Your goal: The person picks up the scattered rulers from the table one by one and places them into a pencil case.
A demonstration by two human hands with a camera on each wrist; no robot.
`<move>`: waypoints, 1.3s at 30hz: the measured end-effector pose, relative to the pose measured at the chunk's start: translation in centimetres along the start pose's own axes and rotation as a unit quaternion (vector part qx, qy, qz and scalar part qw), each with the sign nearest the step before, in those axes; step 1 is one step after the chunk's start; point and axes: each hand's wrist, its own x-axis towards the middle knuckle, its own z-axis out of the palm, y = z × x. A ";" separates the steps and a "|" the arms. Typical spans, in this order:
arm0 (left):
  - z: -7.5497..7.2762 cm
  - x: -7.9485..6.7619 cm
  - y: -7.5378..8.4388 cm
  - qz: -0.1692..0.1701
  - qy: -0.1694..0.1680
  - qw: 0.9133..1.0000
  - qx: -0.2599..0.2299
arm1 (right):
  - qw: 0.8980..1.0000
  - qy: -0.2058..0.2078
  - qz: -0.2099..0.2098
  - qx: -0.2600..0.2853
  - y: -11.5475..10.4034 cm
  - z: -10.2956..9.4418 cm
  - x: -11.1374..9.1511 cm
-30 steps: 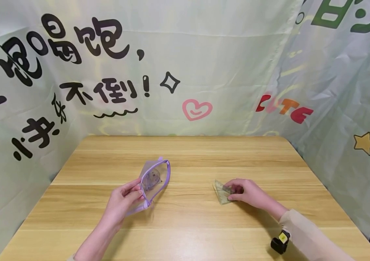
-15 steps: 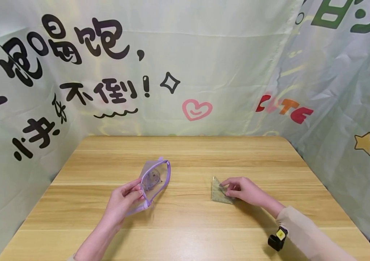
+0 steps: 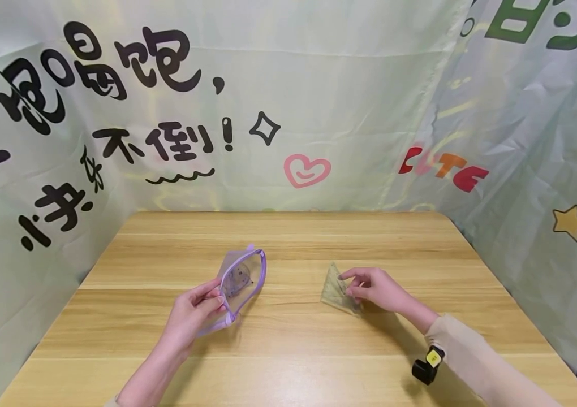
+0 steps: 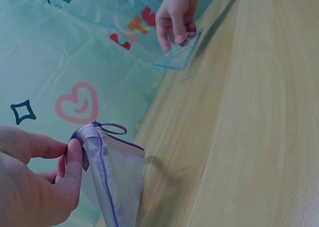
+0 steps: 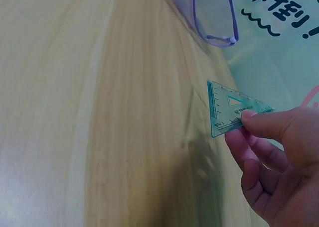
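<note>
My left hand [image 3: 192, 311] pinches the near rim of a see-through zip pouch [image 3: 240, 282] with purple edging, left of the table's middle. The pouch's mouth gapes to the right, and a printed cartoon shows on its wall. In the left wrist view, thumb and fingertips hold the pouch's zip corner [image 4: 92, 132]. To the right, my right hand [image 3: 375, 288] grips a clear triangular set square [image 3: 336, 291] by one edge. The right wrist view shows the thumb on top of the set square [image 5: 232, 107], its ruler marks and small cut-out visible, with fingers beneath.
The wooden table [image 3: 288, 362] has light grain. A pale cloth backdrop [image 3: 360, 102] with lettering and drawings rises behind its back edge and along both sides. A black device with a yellow label [image 3: 428, 364] hangs at the right wrist below the sleeve.
My right hand has moved a little left and away from me, and the set square has turned in its fingers. The left hand and pouch stay put.
</note>
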 end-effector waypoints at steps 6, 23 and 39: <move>0.1 0.1 -0.1 0.001 0.000 1.000 -0.004 | 0.998 0.003 0.045 0.050 -0.7 0.3 0.6; 0.3 0.1 -0.2 -0.001 0.003 1.000 -0.003 | 0.989 0.007 0.092 0.119 -3.2 1.7 2.3; 0.2 0.0 -0.1 -0.001 -0.002 1.000 0.001 | 0.988 -0.004 0.088 0.127 -5.0 3.4 4.6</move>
